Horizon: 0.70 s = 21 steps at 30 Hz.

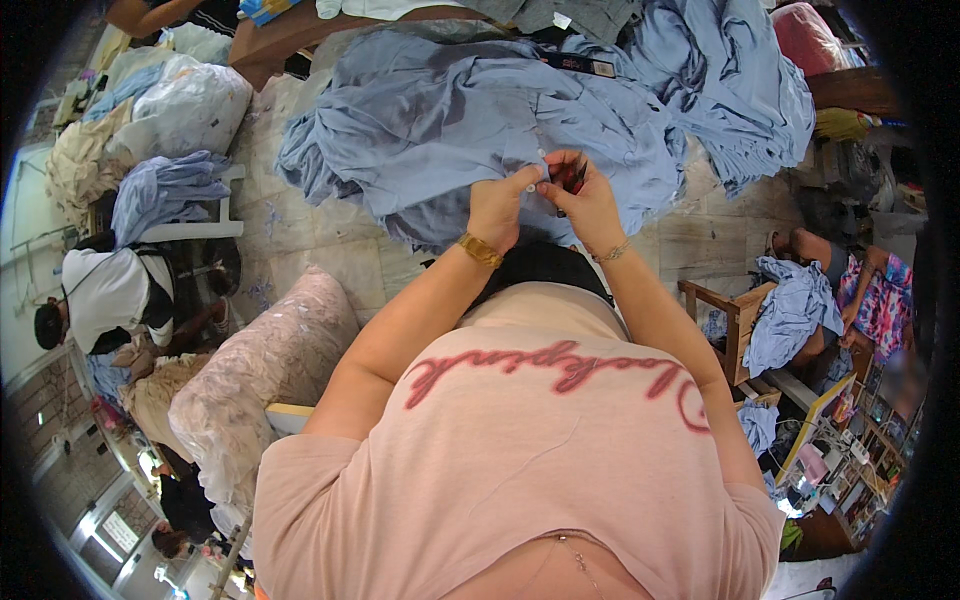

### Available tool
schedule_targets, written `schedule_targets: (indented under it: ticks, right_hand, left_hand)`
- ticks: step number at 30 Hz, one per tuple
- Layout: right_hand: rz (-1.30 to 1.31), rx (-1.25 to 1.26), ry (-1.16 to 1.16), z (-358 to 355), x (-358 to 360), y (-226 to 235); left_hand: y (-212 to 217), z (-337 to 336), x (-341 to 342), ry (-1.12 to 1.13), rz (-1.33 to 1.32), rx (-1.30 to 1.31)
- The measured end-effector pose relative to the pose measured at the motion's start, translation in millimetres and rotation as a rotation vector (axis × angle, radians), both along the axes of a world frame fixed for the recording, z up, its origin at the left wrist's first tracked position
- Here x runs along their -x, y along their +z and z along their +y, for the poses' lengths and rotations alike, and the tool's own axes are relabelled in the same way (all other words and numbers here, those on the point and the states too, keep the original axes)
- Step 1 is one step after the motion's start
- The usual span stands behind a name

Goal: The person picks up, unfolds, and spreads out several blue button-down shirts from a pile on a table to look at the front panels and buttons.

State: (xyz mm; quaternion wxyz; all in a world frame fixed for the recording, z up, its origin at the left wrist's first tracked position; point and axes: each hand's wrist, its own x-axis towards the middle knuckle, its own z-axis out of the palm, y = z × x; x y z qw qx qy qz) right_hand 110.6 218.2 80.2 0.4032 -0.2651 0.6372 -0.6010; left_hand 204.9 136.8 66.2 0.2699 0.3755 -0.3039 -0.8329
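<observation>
Pink shirt (520, 450) nearest, blue cloth (430, 110) lies pinched between fingers (526, 178).

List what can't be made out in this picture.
- Dark tool: head view; the right hand partly covers it, so its kind is unclear.
- Small white spot by the left hand: head view; too small to identify.
- Blue cloth: head view; its own folds hide its full shape.
- Another person's arm, upper left: head view; cut off by the top edge.

A stuffed sack (268, 375) lies left, a wooden frame (738, 338) right.
</observation>
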Motion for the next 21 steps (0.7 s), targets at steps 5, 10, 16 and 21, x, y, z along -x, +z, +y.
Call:
schedule_targets:
  ticks: [5,10,16,21]
  right_hand:
    - [-0.004,-0.031,-0.016,0,-2,-1]
    - [-0.055,0.013,-0.02,0,-2,-3]
    - [-0.092,0.025,-0.018,0,-3,2]
    - [-0.085,0.017,-0.026,0,-2,1]
  left_hand:
    - [7,-4,-1,0.017,-0.087,-0.135]
    - [5,-4,-4,0.078,0.001,-0.126]
    - [22,-4,-5,0.051,-0.061,-0.172]
    - [9,0,-5,-0.04,-0.067,0.06]
